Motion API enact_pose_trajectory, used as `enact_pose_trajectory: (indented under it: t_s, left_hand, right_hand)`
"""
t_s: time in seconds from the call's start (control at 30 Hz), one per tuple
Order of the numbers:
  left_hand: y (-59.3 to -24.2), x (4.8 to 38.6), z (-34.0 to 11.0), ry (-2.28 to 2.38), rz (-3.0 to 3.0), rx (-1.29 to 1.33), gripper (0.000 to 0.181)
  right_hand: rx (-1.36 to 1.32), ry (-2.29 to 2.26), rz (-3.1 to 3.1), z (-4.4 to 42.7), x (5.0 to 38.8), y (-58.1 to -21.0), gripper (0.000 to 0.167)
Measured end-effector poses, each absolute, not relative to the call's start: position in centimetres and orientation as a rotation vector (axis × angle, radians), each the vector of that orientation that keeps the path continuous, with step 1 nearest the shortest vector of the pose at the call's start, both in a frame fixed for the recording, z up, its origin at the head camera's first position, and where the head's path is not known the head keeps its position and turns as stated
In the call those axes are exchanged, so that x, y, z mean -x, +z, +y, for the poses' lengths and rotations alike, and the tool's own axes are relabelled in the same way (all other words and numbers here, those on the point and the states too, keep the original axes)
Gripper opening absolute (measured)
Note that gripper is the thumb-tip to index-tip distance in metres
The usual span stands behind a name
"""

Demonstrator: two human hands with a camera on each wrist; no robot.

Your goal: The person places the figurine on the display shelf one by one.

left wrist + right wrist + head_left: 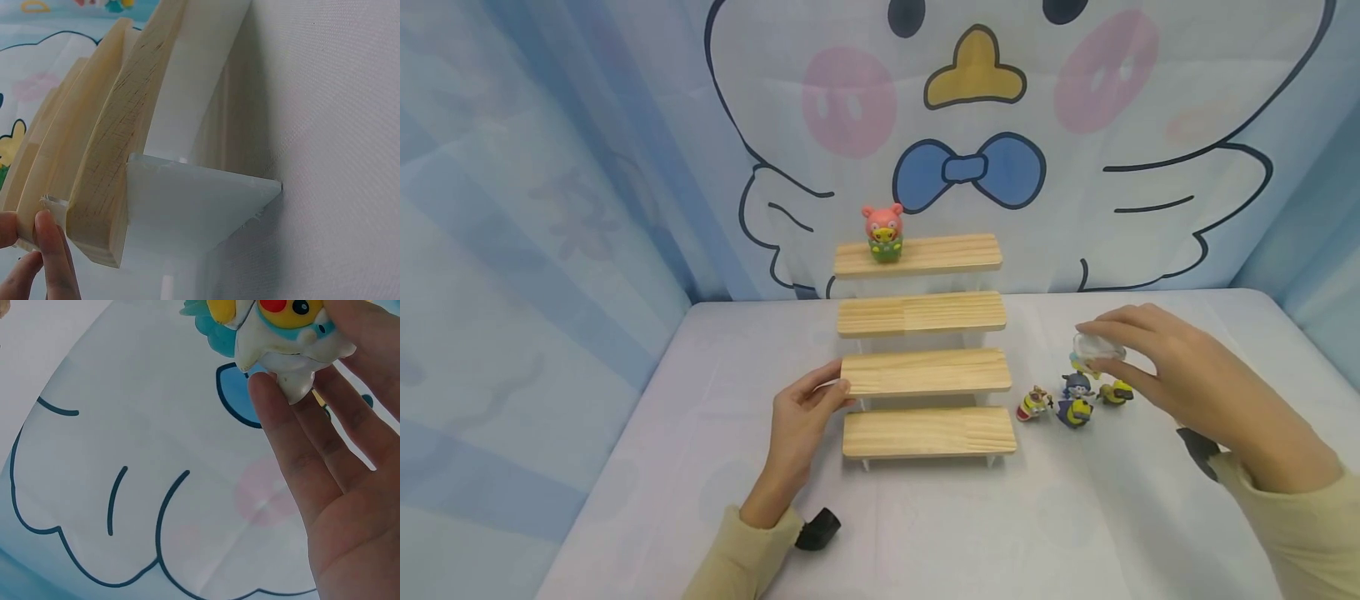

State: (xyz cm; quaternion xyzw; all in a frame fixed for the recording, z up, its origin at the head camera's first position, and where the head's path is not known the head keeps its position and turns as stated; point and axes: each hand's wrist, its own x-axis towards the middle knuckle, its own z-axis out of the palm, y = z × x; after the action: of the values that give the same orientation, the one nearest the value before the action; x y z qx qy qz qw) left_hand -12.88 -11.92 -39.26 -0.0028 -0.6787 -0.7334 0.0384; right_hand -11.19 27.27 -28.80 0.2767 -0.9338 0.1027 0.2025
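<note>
My left hand (801, 429) pinches the left end of a wooden board (925, 372), second from the bottom on a four-step display stand. In the left wrist view, fingertips (50, 234) touch the board's end beside a pale bracket (200, 206). Off to the right, my right hand (1187, 375) holds a small white figurine (1099, 348) between thumb and fingers. The right wrist view shows its yellow face, red cheek and teal parts on this figurine (284, 347). Several little figurines (1077, 412) stand close together below that hand, on the table.
A pink-and-green figurine (885, 237) stands on the left part of the top board (951, 255). The white-covered table (925, 533) reaches back to a printed curtain (970, 225) right behind the stand. Blue curtains (512, 292) hang at the sides.
</note>
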Motion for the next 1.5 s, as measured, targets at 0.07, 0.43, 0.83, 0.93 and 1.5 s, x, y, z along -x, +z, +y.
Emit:
enact_pose_trajectory:
  t_s: [0.07,0.43,0.83,0.93,1.5]
  left_hand:
    - [-39.3,12.9,-11.9,-2.249,-2.083,0.009,0.035]
    - [-39.4,12.9,-12.0,-2.227,-2.095,0.021,0.036]
    - [-39.4,12.9,-12.0,-2.246,-2.077,0.019,0.035]
    - [-39.4,12.9,-12.0,-2.242,-2.076,0.024,0.035]
    - [-39.4,12.9,-12.0,-2.252,-2.075,0.039,0.037]
  right_hand:
    - [-0.799,0.287,-2.578,27.1,11.4,-28.7,0.058]
    - [-0.796,0.274,-2.624,25.7,11.9,-27.8,0.052]
    - [-0.838,0.258,-2.603,24.4,12.7,-26.7,0.05]
    - [-0.843,0.259,-2.606,24.2,12.9,-26.4,0.05]
    - [-0.908,0.294,-2.561,22.9,14.1,-25.3,0.047]
